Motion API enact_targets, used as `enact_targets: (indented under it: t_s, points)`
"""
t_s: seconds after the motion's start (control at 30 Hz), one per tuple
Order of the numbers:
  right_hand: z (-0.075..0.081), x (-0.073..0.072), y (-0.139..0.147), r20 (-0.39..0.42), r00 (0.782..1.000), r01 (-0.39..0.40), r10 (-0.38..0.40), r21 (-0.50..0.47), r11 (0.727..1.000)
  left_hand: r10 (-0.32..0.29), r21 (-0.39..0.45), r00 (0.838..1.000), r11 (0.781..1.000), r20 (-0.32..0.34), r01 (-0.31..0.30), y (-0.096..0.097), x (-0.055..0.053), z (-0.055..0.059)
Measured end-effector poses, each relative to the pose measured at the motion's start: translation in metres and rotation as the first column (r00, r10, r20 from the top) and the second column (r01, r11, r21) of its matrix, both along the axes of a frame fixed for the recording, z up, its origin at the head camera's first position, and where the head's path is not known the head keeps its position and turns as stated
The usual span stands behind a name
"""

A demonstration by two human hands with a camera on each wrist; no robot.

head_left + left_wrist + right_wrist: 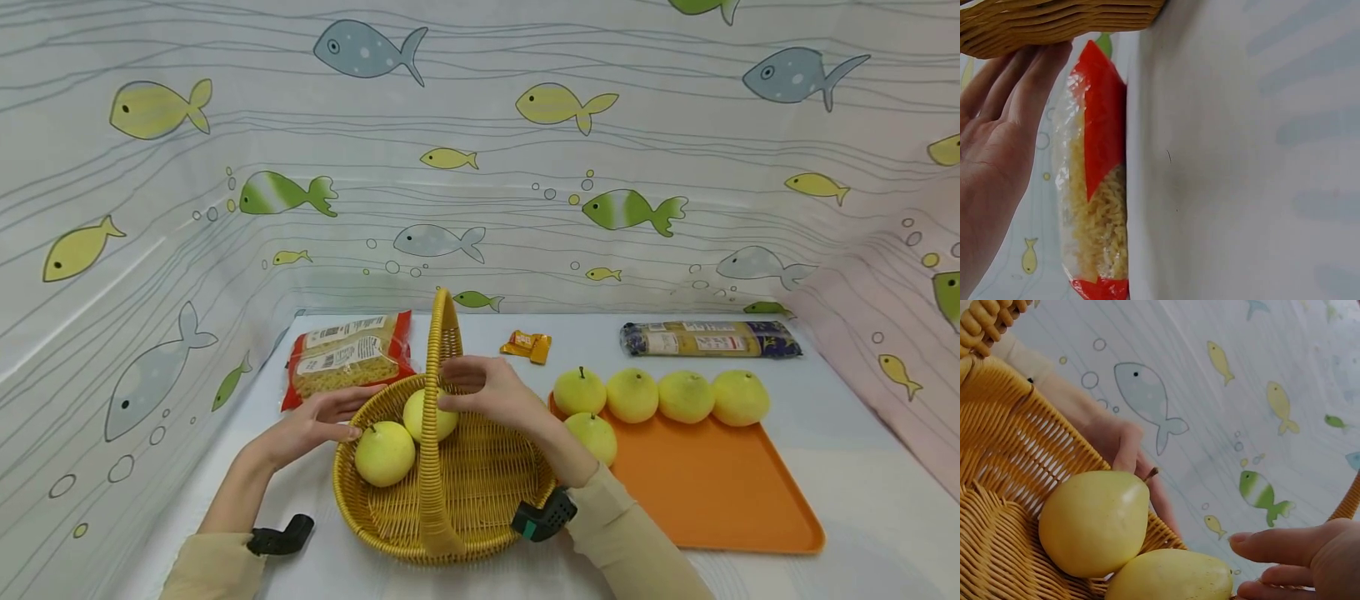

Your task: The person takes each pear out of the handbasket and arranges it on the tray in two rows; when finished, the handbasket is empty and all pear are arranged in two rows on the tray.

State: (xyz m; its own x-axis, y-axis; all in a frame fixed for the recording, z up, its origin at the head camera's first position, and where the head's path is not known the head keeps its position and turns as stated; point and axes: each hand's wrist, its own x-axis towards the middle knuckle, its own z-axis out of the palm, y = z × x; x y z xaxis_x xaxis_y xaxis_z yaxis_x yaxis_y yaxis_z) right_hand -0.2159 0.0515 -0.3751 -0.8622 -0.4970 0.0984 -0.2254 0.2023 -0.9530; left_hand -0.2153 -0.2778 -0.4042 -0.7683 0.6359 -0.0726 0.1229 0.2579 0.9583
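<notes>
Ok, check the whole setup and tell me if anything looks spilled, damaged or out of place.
Nothing spilled or damaged stands out: pears sit inside the upright basket and on the tray. One small oddity is a thin dark mark, perhaps a hair, on the pale tabletop.

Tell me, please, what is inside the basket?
Two yellow pears lie inside the basket, at its left side. The handle covers part of one pear and a strip of the basket's bottom; the spot under the pears is also hidden.

Pasta bag [347, 357] lies left — long packet [711, 340] right, orange sachets [522, 343] between.
</notes>
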Motion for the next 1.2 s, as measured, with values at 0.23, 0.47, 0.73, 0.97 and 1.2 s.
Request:
enact_targets:
  t_s: [0.23, 0.47, 0.73, 0.97, 1.2]
  points:
    - [-0.012, -0.005, -0.002, -0.023, 0.998, -0.049, 0.051, 0.086, 0.995, 0.005, -0.001, 1.000, 1.000, -0.003, -0.005, -0.001, 0.000, 0.000]
    - [-0.017, -0.008, -0.003, -0.080, 0.994, -0.052, 0.070, 0.208, 0.977, 0.014, -0.021, 1.000, 1.000, -0.006, -0.014, -0.001, 0.000, 0.001]
    - [-0.017, -0.008, -0.003, -0.032, 0.995, -0.084, 0.092, 0.205, 0.975, 0.015, -0.020, 1.000, 1.000, -0.009, -0.015, -0.001, 0.000, 0.000]
    - [-0.018, -0.007, -0.003, -0.033, 0.994, -0.095, 0.108, 0.277, 0.956, 0.015, -0.008, 1.000, 1.000, -0.014, -0.015, -0.001, 0.000, 0.001]
    - [-0.018, -0.007, -0.003, -0.049, 0.989, -0.124, 0.142, 0.261, 0.957, 0.015, -0.005, 1.000, 1.000, -0.019, -0.015, -0.001, 0.001, 0.001]
